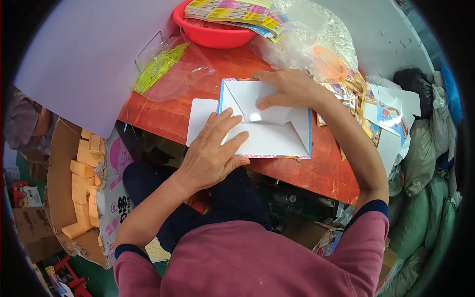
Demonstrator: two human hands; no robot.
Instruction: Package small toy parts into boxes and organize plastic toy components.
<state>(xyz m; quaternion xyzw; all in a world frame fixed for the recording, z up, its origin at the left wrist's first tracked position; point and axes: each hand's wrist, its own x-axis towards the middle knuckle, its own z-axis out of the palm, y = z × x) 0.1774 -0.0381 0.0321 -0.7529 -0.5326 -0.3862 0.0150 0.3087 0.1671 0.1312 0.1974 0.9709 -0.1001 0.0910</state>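
Head: left hand [205, 151], right hand [297, 90] half-open on carton [274, 138] atop red table [329, 175], near sacks [426, 200].

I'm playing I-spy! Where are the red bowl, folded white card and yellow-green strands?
Red bowl [213, 38], head view: its front wall.
Folded white card [273, 138], head view: its lower panel.
Yellow-green strands [161, 68], head view: bundle's middle.

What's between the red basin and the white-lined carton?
In the head view, bare red tabletop separates basin and carton; clear plastic flanks it.
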